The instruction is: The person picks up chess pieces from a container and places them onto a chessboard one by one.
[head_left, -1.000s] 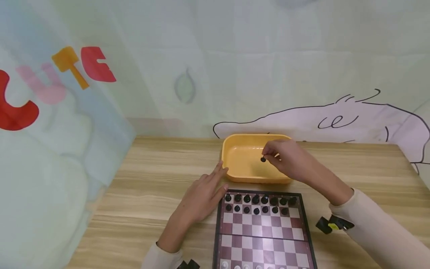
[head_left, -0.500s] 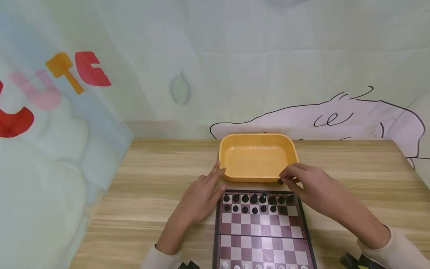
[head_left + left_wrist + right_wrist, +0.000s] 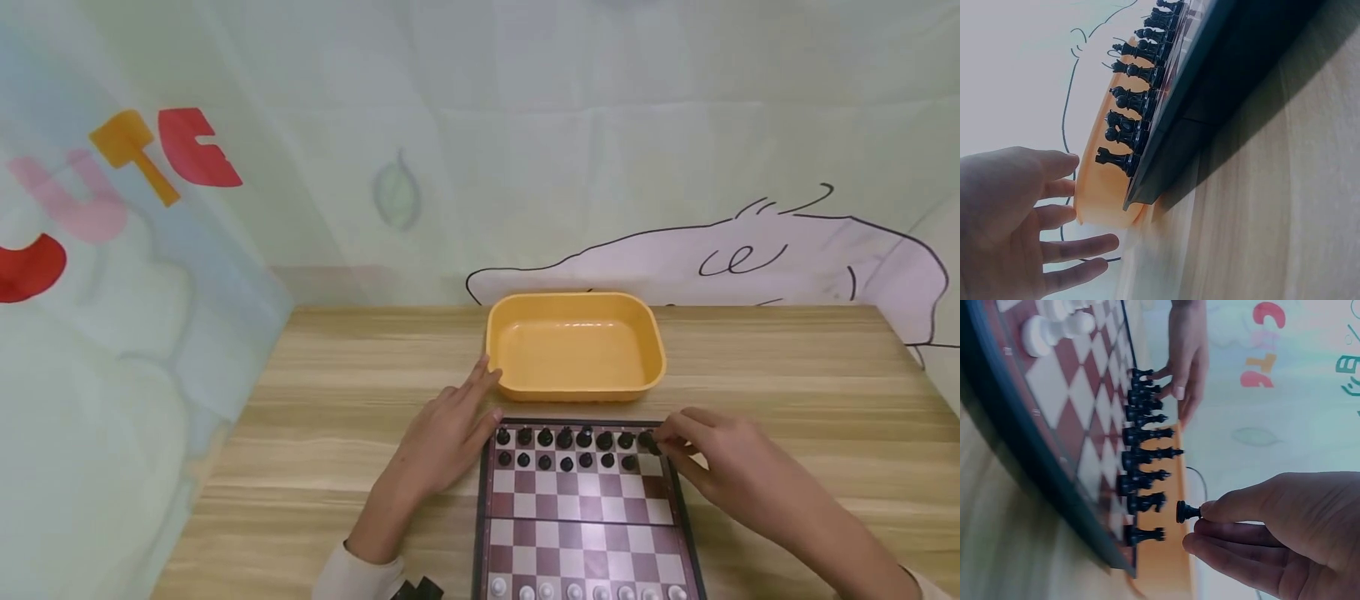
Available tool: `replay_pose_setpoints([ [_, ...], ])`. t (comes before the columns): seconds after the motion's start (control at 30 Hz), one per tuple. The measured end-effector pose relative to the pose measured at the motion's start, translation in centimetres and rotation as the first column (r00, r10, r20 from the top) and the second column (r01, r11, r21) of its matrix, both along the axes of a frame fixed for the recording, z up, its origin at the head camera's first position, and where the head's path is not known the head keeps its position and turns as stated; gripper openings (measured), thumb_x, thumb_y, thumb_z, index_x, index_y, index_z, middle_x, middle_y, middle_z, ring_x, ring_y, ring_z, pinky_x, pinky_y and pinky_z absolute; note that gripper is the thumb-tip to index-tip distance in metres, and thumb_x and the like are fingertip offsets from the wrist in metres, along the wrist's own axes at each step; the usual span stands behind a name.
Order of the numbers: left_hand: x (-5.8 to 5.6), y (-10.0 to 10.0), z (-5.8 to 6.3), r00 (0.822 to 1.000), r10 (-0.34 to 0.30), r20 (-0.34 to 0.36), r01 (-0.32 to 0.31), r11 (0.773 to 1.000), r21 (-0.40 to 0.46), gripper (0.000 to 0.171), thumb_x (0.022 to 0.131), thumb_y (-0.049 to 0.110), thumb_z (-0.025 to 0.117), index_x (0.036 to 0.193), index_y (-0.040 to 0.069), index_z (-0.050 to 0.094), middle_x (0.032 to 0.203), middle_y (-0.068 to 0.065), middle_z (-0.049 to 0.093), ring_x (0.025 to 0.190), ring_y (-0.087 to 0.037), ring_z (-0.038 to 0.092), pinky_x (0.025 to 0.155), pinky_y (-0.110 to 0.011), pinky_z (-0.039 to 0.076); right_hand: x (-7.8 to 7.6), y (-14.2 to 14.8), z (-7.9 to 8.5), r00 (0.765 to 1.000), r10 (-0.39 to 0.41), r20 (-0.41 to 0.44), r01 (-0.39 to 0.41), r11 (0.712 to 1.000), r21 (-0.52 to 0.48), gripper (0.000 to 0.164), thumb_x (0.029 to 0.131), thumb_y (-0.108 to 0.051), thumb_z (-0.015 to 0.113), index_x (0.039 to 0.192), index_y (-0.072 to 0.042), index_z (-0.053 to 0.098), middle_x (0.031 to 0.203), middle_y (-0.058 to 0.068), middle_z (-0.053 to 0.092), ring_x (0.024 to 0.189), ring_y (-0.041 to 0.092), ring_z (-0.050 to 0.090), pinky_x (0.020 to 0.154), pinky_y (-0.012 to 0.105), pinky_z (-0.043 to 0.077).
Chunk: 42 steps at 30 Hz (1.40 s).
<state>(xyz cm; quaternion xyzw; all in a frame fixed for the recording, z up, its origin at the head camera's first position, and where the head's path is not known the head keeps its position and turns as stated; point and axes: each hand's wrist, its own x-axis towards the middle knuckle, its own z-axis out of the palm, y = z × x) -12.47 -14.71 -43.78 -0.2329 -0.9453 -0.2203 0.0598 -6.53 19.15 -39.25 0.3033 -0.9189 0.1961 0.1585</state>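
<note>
A black chess pawn [image 3: 1189, 511] is pinched by its top between the thumb and fingers of my right hand [image 3: 738, 471], base free. That hand hovers by the far right corner of the chessboard [image 3: 558, 560], beside a black rook [image 3: 1147, 535]. Two rows of black chess pieces [image 3: 564, 437] stand along the board's far side; the nearer row has a bare square at its right end. My left hand [image 3: 438, 446] lies left of the board with fingers extended, fingertips right at the orange tray's [image 3: 573, 358] left rim and thumb at the board's far left corner.
White chess pieces [image 3: 574, 591] line the board's near side, partly cut off by the frame's edge. Behind the board the tray stands on a wooden table [image 3: 360, 367]. A printed cloth backdrop [image 3: 570, 167] rises along the table's far edge.
My right hand has carried the pawn from above the tray, right and toward me, to the board's far right corner. My left hand stays in place. The head view shifts slightly.
</note>
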Motion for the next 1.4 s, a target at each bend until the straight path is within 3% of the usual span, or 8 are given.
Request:
replay_pose_setpoints([
  [0.33, -0.1, 0.0, 0.1, 1.0, -0.006, 0.006, 0.006, 1.0, -0.001, 0.055, 0.098, 0.044, 0.042, 0.149, 0.027, 0.032, 0.155, 0.013, 0.009, 0.109, -0.014, 0.05, 0.088, -0.035, 0.044, -0.1, -0.2, -2.1, 0.997, -0.022, 0.069, 0.018, 0.998, 0.052, 0.029, 0.07, -0.003, 0.076, 0.088, -0.022, 0.065, 0.085, -0.016, 0.059, 0.07, -0.005, 0.051, 0.06, 0.018, 0.048],
  [0.63, -0.2, -0.2, 0.1, 1.0, -0.018, -0.003, 0.018, 1.0, 0.01, 0.054, 0.098, 0.043, 0.043, 0.149, 0.026, 0.033, 0.155, 0.011, 0.012, 0.108, -0.014, 0.051, 0.088, -0.035, 0.044, 0.0, -0.2, -2.5, 0.994, -0.059, 0.094, 0.051, 0.995, 0.09, 0.026, 0.071, -0.004, 0.076, 0.084, -0.023, 0.064, 0.081, -0.017, 0.056, 0.067, -0.004, 0.048, 0.058, 0.02, 0.048],
  [1.4, -0.2, -0.1, 0.1, 1.0, -0.016, -0.009, 0.016, 1.0, -0.003, 0.055, 0.098, 0.043, 0.043, 0.149, 0.028, 0.031, 0.156, 0.009, 0.012, 0.108, -0.014, 0.051, 0.088, -0.035, 0.044, 0.0, -0.1, -3.0, 0.994, -0.051, 0.094, 0.044, 0.997, 0.066, 0.03, 0.068, -0.002, 0.078, 0.083, -0.022, 0.063, 0.08, -0.016, 0.056, 0.071, -0.003, 0.052, 0.061, 0.019, 0.049],
])
